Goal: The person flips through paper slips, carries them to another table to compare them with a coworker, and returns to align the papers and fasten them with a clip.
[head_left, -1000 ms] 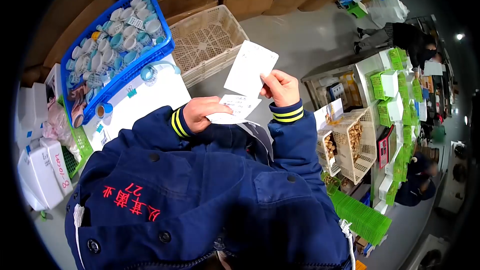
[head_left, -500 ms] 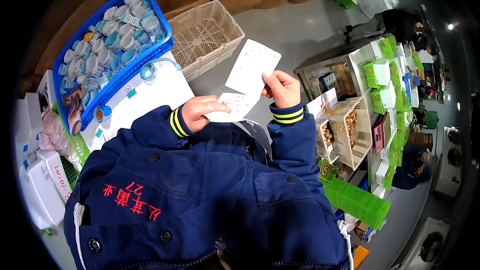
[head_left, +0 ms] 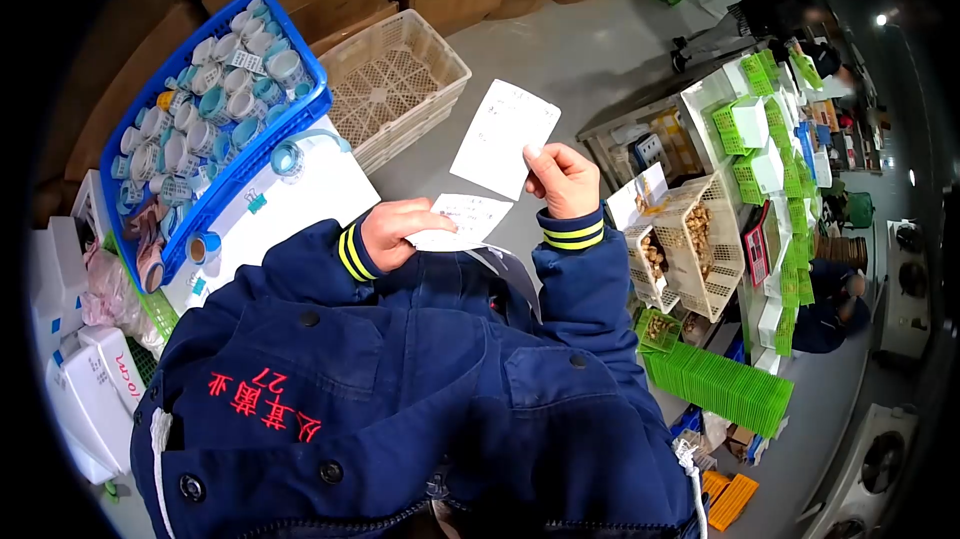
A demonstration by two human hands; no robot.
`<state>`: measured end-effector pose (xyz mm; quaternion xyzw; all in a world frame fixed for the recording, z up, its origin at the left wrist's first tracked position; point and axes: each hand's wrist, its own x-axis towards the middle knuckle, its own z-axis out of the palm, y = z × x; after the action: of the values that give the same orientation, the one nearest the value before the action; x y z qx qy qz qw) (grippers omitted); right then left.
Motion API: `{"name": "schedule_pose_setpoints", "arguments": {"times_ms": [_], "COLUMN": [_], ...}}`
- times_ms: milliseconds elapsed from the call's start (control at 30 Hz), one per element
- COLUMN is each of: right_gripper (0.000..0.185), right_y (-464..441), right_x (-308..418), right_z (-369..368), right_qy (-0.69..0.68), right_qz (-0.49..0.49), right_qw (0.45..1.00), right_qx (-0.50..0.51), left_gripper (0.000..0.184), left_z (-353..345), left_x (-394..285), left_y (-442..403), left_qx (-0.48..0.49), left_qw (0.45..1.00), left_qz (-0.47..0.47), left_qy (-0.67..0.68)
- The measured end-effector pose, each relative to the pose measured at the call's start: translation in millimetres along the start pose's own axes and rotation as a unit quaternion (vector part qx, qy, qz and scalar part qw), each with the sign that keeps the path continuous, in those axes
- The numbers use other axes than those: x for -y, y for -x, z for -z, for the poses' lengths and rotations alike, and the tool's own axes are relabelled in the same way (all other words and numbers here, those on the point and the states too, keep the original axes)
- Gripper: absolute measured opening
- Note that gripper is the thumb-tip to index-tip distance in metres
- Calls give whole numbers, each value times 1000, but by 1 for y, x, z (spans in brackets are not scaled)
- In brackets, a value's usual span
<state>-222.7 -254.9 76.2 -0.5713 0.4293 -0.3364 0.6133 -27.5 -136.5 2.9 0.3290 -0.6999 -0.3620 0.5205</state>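
Note:
Between finger and thumb, my right hand [head_left: 566,179] pinches a white paper slip [head_left: 505,137] with faint print, tilted above the other paper. Lower and to the left, my left hand [head_left: 398,234] is closed on a printed paper strip [head_left: 468,216]. The strip's tail curls down in front of the navy jacket, towards the right sleeve. A gap shows between slip and strip, narrowest at the right corner. Left of my hands is a white tabletop [head_left: 320,184] bearing a binder clip [head_left: 257,200], a roll of clear tape [head_left: 287,159] and a small blue-rimmed roll [head_left: 204,246].
A blue crate [head_left: 318,99] full of white and blue rolls stands at the left. Beyond it are a cream plastic crate [head_left: 455,74] and cardboard boxes [head_left: 460,4]. On the right are crates of mushrooms [head_left: 702,239], stacked green baskets [head_left: 715,384] and other people.
The slip in my right hand has parted from the strip in my left, opening a gap where they met. My hands have barely moved; the view has shifted slightly.

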Motion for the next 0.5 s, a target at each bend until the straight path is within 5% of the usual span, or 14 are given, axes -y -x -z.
{"name": "schedule_pose_setpoints", "arguments": {"times_ms": [500], "right_gripper": [20], "right_y": [-4], "right_x": [0], "right_z": [-2], "right_qy": [-13], "right_qz": [29], "right_qw": [998], "right_qx": [-46], "left_gripper": [36], "left_z": [1], "left_x": [3], "left_y": [1], "left_qx": [-13], "left_qw": [1000], "left_qz": [-14], "left_qy": [-20]}}
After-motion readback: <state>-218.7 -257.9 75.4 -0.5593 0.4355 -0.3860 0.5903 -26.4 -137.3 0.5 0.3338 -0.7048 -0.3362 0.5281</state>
